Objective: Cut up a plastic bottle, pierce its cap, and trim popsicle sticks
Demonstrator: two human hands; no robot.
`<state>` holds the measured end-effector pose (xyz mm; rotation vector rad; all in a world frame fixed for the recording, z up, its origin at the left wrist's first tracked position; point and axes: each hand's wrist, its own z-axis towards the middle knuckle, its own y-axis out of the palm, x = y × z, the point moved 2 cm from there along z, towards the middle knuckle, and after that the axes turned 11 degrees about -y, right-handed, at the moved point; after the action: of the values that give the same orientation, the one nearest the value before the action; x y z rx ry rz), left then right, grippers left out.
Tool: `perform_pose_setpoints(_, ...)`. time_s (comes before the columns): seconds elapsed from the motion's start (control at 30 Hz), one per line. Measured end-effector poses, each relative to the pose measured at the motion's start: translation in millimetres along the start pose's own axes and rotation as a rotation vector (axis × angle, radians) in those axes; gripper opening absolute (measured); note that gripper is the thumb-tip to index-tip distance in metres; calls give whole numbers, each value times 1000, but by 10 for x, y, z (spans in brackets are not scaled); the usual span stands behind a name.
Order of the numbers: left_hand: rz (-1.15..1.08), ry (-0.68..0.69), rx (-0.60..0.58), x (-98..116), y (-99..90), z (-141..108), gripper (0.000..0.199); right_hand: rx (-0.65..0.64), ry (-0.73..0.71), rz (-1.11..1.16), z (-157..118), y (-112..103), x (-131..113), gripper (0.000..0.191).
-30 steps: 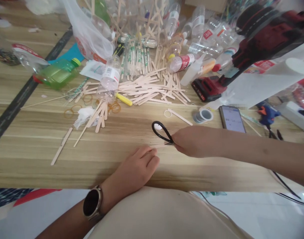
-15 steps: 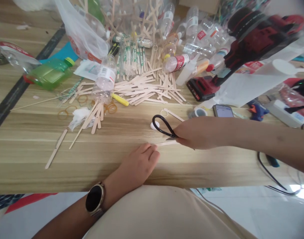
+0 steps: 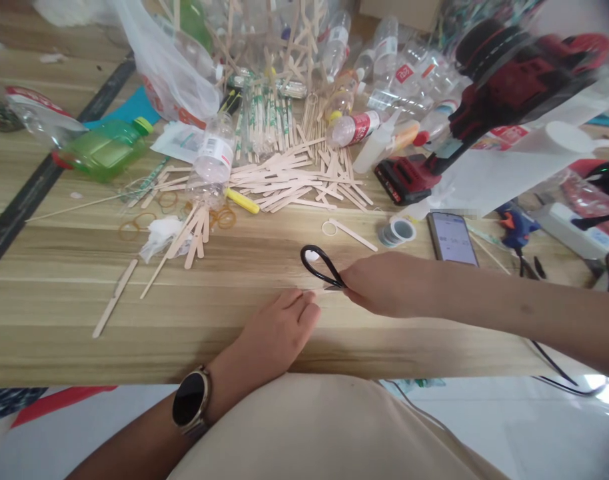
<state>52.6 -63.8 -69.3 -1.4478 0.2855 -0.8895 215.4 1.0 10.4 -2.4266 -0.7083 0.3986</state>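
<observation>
Near the table's front edge, my left hand lies palm down, its fingertips pressing one end of a thin wooden craft stick against the wood. My right hand is closed round a pair of scissors; one black handle loop sticks out to the left. A bit of blade shows at the stick, just right of my left fingertips; the rest is under my right hand. Behind the loop, partly covered, is a small white round piece. Farther back lies another craft stick beside a thin ring.
A pile of craft sticks spreads mid-table, with plastic bottles behind. A bottle stands to its left. A tape roll, a phone and a blue glue gun lie right. A red-black power tool stands behind them.
My right hand has shifted slightly left and nearer to me with the scissors, closer to my left fingers. More of the phone and tape roll shows. My left hand stays in place.
</observation>
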Motion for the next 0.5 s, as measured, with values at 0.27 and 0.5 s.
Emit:
perform_pose_setpoints(0.27, -17, 5, -14, -8, 6, -1, 22, -30, 23, -31, -18, -34, -61, 23)
perform_pose_setpoints(0.5, -14, -3, -20, -9, 3, 0, 22, -57, 34, -47, 0, -40, -83, 22)
